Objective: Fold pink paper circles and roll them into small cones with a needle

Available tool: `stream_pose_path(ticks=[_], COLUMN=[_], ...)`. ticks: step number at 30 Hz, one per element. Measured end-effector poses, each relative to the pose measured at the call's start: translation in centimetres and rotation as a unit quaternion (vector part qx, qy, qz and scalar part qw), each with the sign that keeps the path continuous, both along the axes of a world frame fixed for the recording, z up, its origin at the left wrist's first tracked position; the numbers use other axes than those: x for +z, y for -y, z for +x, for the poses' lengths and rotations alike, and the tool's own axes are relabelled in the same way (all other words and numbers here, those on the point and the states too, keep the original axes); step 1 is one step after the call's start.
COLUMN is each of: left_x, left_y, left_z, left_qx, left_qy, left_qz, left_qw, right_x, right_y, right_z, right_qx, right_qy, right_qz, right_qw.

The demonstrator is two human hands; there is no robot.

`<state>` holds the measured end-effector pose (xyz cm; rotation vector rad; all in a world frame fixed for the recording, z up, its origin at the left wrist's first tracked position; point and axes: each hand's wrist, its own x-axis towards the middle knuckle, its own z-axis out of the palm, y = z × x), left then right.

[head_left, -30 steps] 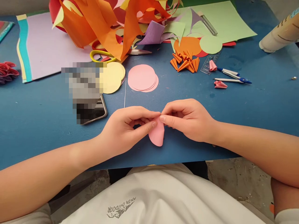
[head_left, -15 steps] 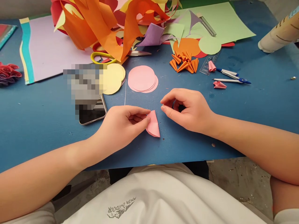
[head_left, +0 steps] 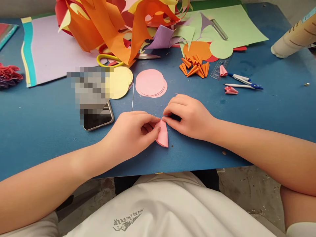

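Near the front edge of the blue table (head_left: pixel 61 138), the left hand (head_left: pixel 132 131) is holding a folded pink paper (head_left: pixel 163 135) between thumb and fingers. The right hand (head_left: pixel 191 117) is bending its thumb and forefinger narrowly together at the paper's top end; whether they are gripping it, I cannot tell. Beyond, pink paper circles (head_left: pixel 149 82) are lying stacked beside yellow ones (head_left: pixel 118 84), orange paper cones (head_left: pixel 196 67) are sitting farther back, and orange scraps (head_left: pixel 106 29) are covering part of the scissors (head_left: pixel 110 61)

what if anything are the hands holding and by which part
The left hand pinches the pink paper by its upper left side. The right hand is at its top tip; whether it grips there cannot be told.
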<state>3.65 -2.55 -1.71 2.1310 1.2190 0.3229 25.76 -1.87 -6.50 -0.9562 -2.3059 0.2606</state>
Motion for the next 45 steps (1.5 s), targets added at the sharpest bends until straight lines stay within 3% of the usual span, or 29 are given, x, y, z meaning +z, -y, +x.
stream_pose_path(ticks=[7,18,33,45], left_x=[-0.5,-0.9,-0.9,-1.1], left_y=[-0.1,-0.6,-0.6,-0.6], left_z=[-0.3,-0.5,-0.4,-0.5], left_qx=[-0.026,-0.05,-0.04,-0.048], left_qy=[0.018,0.005,0.003,-0.007], left_qz=[0.058,0.071,0.071,0.074], left_qw=[0.998,0.996,0.997,0.996], right_x=[0.1,1.0,1.5,2.9], right_y=[0.1,0.6,0.5,1.4], right_z=[-0.1,0.0,0.4,0.6], right_qx=[0.004,0.004,0.043,0.053], right_qy=[0.032,0.148,0.174,0.206], right_qz=[0.01,0.024,0.071,0.046], right_qw=[0.999,0.989,0.981,0.976])
